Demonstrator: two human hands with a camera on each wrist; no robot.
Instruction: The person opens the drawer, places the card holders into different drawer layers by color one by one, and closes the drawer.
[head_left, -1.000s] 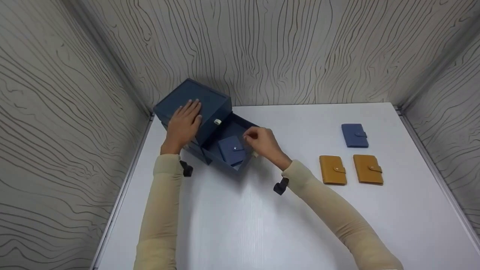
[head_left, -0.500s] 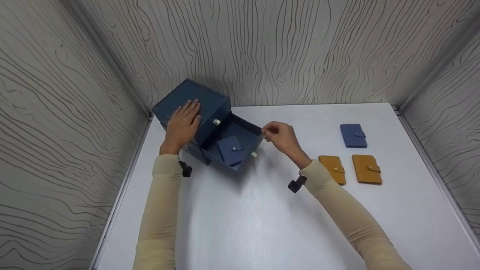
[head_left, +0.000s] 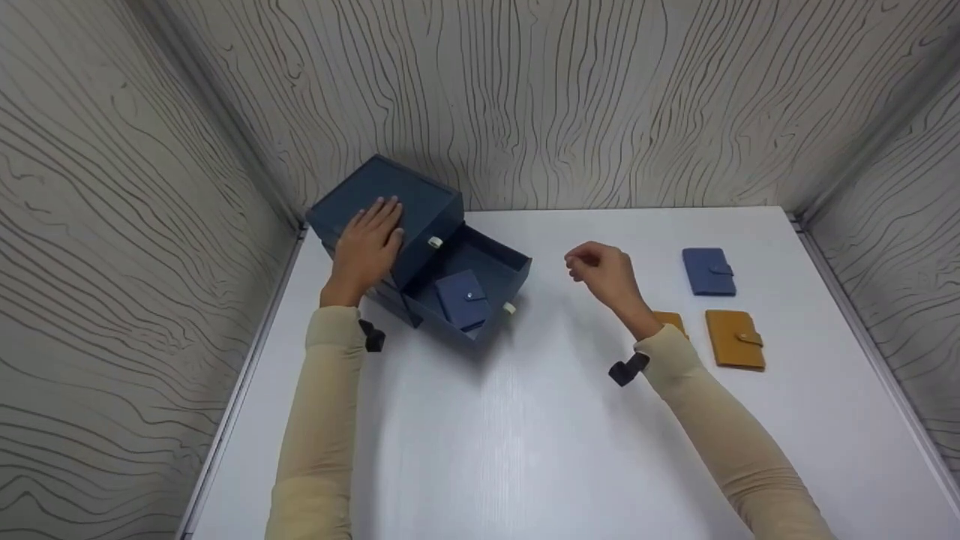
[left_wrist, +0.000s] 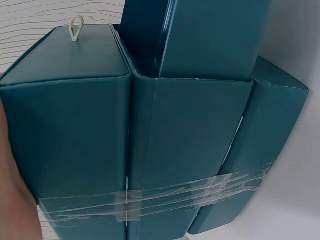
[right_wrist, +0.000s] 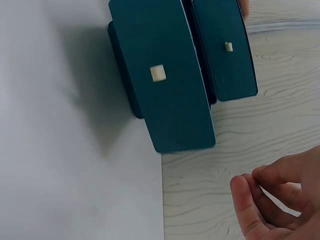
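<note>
My left hand [head_left: 365, 247] lies with fingers extended on top of a dark blue-green drawer box [head_left: 401, 191]. A middle drawer [head_left: 517, 289] is pulled out toward the right, and a blue snap wallet [head_left: 463, 301] lies inside it. To the right of that drawer, apart from it, my right hand [head_left: 606, 276] hovers over the white table with fingers loosely bent and nothing held. In the right wrist view its thumb and fingertips [right_wrist: 241, 192] come close together, beside the drawer fronts. A second blue wallet [head_left: 709, 271] lies on the table at the right.
Nearer than that wallet lie two mustard wallets; one mustard wallet [head_left: 735, 339] is fully visible, the other mustard wallet [head_left: 671, 321] is mostly behind the right wrist. Clear tape [left_wrist: 170, 202] wraps the box's side. A wood-grain patterned wall [head_left: 562, 105] stands behind the table.
My right hand has moved rightward, away from above the open drawer, uncovering its right corner and pull tab. The left hand, the box and the wallets have not moved.
</note>
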